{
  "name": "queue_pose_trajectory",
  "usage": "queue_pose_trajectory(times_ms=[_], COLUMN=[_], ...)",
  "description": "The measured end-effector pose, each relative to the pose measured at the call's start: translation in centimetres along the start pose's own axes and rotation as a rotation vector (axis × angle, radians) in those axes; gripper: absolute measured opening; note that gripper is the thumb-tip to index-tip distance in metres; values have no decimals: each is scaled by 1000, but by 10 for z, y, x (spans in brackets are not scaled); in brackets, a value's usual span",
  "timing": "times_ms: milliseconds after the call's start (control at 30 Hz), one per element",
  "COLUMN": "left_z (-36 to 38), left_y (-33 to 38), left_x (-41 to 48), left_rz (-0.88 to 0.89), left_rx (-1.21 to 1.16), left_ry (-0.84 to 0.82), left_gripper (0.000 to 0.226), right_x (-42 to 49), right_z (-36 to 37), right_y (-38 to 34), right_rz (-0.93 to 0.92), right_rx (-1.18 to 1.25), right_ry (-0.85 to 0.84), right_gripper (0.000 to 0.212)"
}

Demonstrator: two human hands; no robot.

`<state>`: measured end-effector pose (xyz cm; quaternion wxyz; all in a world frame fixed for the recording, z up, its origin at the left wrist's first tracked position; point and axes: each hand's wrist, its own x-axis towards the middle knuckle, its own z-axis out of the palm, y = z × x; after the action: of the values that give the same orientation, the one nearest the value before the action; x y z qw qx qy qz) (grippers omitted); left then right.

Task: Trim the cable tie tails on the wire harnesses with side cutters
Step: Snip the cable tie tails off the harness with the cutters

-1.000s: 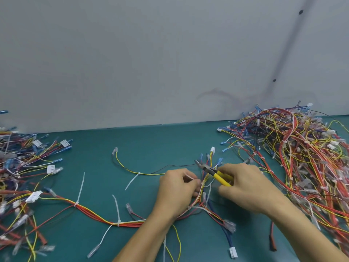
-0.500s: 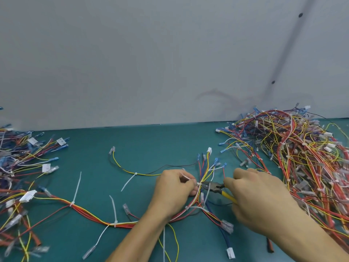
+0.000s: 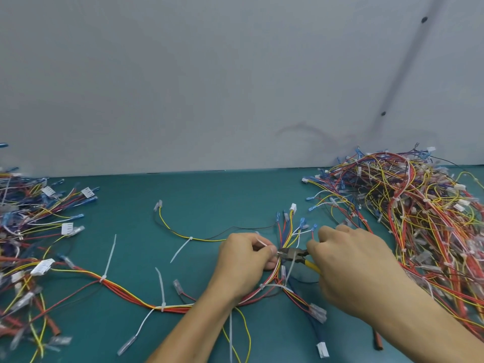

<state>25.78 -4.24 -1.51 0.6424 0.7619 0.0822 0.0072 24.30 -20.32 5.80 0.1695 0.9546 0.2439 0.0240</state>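
Note:
A wire harness (image 3: 125, 292) of red, yellow and orange wires lies across the green table (image 3: 222, 200), with several white cable ties still long-tailed, one tail (image 3: 110, 255) standing up at the left. My left hand (image 3: 243, 260) pinches a white tie tail at the bundle near the middle. My right hand (image 3: 353, 260) grips yellow-handled side cutters (image 3: 296, 254), whose jaws sit at the tie right beside my left fingertips. The handles are mostly hidden inside my right hand.
A big heap of harnesses (image 3: 419, 218) fills the right side of the table. Another heap (image 3: 28, 231) lies at the left edge. A grey wall (image 3: 235, 82) rises behind the table. A loose yellow and black wire (image 3: 183, 234) curves across the middle.
My right hand has swung the cutters down from pointing up-left to lying level, jaws now at the tie beside my left fingertips. My left hand has stayed on the bundle.

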Motion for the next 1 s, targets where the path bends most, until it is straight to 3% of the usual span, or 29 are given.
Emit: queue_pose_trajectory(times_ms=[1000], left_z=[-1], left_y=[-2], left_x=[3], left_rz=[-12], left_rx=[-11], left_ry=[-4], left_gripper=[18], right_x=[4], right_z=[-14], right_y=[-3], right_rz=[-1], right_rx=[-10], right_ry=[-12], right_gripper=[13])
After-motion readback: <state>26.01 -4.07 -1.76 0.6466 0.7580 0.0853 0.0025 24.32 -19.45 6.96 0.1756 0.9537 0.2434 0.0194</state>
